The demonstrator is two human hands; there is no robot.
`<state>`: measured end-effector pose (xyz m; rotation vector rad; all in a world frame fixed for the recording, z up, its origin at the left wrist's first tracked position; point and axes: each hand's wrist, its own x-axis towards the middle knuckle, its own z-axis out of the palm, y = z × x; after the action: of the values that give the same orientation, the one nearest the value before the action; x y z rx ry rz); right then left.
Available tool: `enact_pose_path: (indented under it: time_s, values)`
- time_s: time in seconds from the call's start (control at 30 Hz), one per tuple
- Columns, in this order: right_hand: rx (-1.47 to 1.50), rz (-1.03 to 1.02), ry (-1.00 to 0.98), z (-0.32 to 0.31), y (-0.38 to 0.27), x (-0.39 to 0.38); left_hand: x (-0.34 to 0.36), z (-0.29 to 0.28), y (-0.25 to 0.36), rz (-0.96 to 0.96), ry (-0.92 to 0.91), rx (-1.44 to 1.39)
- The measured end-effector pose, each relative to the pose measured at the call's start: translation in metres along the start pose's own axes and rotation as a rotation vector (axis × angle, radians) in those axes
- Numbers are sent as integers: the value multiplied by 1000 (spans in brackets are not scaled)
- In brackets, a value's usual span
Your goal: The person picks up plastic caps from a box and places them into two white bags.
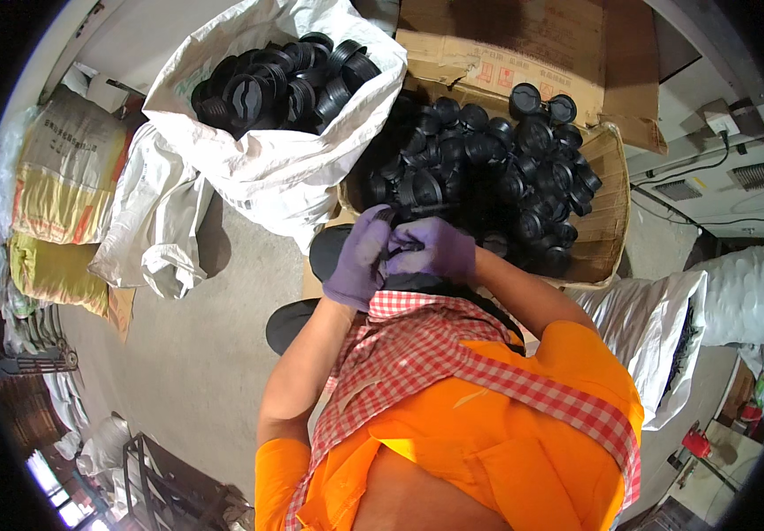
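We hold our hands close together in front of the lap, just at the near edge of an open brown cardboard box (610, 208). Our left hand (355, 265), in a purple knitted glove, is curled closed, with a small black plastic piece (385, 215) at its fingertips; most of that piece is hidden. Our right hand (433, 250), in a matching purple glove, is folded beside it, and we cannot tell whether its fingers grip the piece too.

In the box, beyond our hands, we see many round black plastic caps (534, 137), heaped higher along the right and far sides around a dark hollow. To the left of the box stands a wide-mouthed white woven sack (285, 164), holding a pile of round black ribbed caps (247, 99). We wear an orange shirt (532, 442) and a red-and-white checked apron (400, 341). Yellow printed sacks (54, 274) are stacked at far left, above the grey floor (178, 372).
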<state>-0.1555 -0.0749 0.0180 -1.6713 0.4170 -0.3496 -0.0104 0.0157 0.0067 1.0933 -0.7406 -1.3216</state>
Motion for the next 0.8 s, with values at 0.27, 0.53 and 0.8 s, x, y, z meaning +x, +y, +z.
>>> enact_pose_path:
  time_s: [0.27,0.53,0.8]
  values:
    - [-295,-134,372,-10,6,-20,-11,-29,11,-376,153,-436]
    - [-294,-119,31,-17,-21,-17,-18,-12,34,-496,181,-547]
    - [-702,-207,56,-2,-8,-16,-22,-10,36,-213,96,264]
